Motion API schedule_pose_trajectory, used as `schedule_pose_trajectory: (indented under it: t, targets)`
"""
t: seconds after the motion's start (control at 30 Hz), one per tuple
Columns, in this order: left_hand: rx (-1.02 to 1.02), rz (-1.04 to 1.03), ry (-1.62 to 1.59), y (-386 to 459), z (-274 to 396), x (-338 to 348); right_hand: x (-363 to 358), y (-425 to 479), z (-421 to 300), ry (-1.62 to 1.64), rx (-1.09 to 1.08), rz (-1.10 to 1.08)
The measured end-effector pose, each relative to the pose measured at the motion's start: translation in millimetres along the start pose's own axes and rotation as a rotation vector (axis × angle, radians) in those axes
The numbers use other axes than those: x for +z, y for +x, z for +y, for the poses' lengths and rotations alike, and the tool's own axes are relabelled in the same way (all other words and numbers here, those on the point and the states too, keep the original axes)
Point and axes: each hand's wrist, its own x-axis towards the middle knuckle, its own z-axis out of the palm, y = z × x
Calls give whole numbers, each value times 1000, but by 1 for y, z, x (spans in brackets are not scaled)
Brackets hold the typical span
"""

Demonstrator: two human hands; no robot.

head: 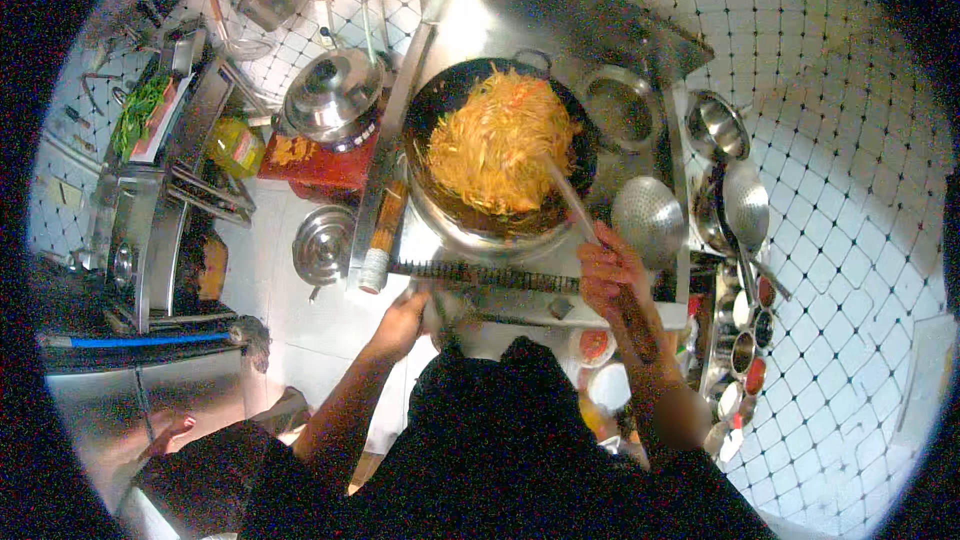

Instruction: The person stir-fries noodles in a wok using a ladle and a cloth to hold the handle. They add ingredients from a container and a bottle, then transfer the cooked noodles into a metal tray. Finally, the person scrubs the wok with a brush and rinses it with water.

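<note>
A black wok (pixel 442 86) sits on the steel stove, piled with orange-yellow noodles (pixel 502 142) and strips mixed in. My right hand (pixel 611 270) grips the long handle of a cooking utensil (pixel 570 195). Its far end is buried in the noodles, so I cannot tell its kind. At the stove's front edge, left of centre, is my left hand (pixel 401 324), with its fingers curled at a blurred object. Whether the hand holds that object is unclear.
Right of the wok lie a perforated skimmer (pixel 649 217) and a round metal pot (pixel 621 109). Seasoning containers (pixel 742 352) line the right side. Leftward are a bamboo wok brush (pixel 386 232), a lidded steel pot (pixel 334 94), a red tray (pixel 319 165) and a steel lid (pixel 325 244).
</note>
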Motion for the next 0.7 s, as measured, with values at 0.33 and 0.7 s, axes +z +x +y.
schedule_pose_trajectory:
  t: [0.33, 0.7]
  targets:
    - [47, -77, 14, -27, -33, -48, 91, 24, -13, -1444, -330, 621]
    - [47, -12, -497, 130, 55, 83, -116, -3, -31, -2204, -41, 490]
